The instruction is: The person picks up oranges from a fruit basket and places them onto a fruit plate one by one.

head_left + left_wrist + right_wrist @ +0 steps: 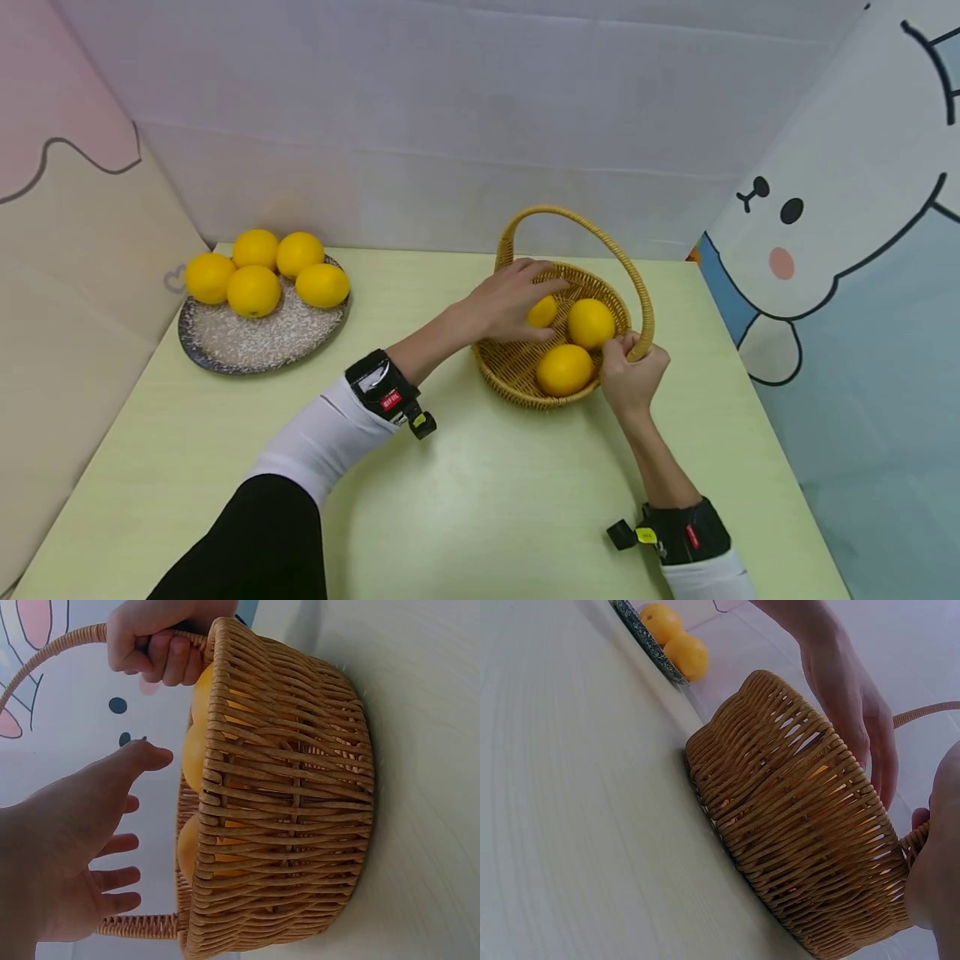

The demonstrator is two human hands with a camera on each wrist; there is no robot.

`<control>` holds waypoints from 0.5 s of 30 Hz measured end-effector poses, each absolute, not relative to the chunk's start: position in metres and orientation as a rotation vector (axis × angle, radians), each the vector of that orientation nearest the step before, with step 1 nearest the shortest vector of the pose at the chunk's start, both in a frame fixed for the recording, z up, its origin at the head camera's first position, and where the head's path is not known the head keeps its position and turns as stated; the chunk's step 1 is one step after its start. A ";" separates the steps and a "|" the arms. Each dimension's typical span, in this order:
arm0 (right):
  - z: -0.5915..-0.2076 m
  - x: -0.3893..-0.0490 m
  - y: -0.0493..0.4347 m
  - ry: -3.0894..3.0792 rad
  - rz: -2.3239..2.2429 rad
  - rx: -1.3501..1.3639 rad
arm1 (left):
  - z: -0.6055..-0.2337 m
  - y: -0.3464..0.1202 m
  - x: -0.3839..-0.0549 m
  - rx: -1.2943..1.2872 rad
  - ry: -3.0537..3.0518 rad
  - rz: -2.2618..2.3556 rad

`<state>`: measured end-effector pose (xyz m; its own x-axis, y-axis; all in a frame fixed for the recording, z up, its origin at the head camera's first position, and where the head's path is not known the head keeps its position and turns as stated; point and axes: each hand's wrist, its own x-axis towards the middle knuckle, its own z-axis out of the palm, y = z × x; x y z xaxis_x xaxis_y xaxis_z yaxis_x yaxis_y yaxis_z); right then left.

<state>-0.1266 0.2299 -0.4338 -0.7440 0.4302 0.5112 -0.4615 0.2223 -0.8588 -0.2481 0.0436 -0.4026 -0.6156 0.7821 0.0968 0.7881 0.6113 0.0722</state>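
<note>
at left on the pale tabletop (450, 508): one speckled, dark-rimmed plate (255, 342), roughly oval, bearing five smooth, rounded yellow fruits (253, 291) grouped toward its far side. to the right: left grip (513, 307) is open, fingers extended over the left part of the mouth of the wicker basket (506, 360), apart from the fruit in the left wrist view. basket sits upright, mouth facing up; coarse woven wall, rounded rim. its tightly wound handle (550, 210) arches upward, spanning far left to near right. inside: three yellow fruits (591, 323), the nearest slightly elongated left to right. right grip (636, 375) is curled round the handle's near-right foot, at the rim.
</note>
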 end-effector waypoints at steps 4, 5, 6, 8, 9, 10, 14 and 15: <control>-0.434 -0.126 0.230 -1.789 1.610 0.021 | -0.405 0.051 -0.254 -1.351 -2.830 -0.206; -0.434 -0.126 0.230 -1.788 1.610 0.016 | -0.405 0.053 -0.255 -1.350 -2.846 -0.213; -0.434 -0.126 0.230 -1.789 1.608 0.013 | -0.406 0.054 -0.257 -1.347 -2.860 -0.216; -0.434 -0.126 0.230 -1.791 1.606 0.012 | -0.407 0.057 -0.258 -1.342 -2.891 -0.228; -0.434 -0.126 0.230 -1.792 1.606 0.013 | -0.407 0.058 -0.259 -1.342 -2.904 -0.224; -0.434 -0.126 0.230 -1.792 1.605 0.015 | -0.408 0.060 -0.259 -1.341 -2.918 -0.221; -0.433 -0.126 0.229 -1.791 1.608 0.019 | -0.409 0.064 -0.261 -1.344 -2.959 -0.184; -0.432 -0.126 0.229 -1.793 1.606 0.019 | -0.410 0.065 -0.261 -1.343 -2.974 -0.180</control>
